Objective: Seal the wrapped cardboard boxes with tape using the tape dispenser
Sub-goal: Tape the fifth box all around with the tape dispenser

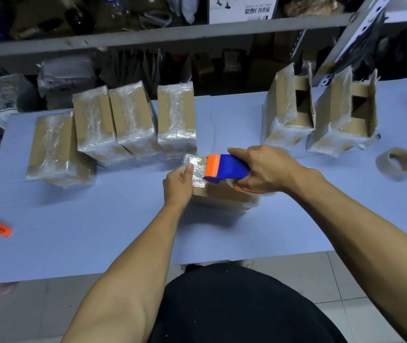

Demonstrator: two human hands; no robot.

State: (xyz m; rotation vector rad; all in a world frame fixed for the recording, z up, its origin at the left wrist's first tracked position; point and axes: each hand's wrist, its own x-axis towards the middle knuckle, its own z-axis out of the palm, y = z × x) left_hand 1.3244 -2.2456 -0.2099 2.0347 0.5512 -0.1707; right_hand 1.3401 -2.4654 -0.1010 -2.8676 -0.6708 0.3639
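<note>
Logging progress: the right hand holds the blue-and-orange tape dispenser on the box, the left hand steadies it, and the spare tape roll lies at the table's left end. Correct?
Not quite. The head view shows the spare tape roll at the table's right end. The rest holds: right hand grips the tape dispenser on the box, left hand steadies it.

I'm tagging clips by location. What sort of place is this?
Probably a small packing or shipping stockroom. Film-wrapped cardboard boxes line a worktable, the right hand grips a tape dispenser over another box, and metal shelving behind holds stock.
</note>
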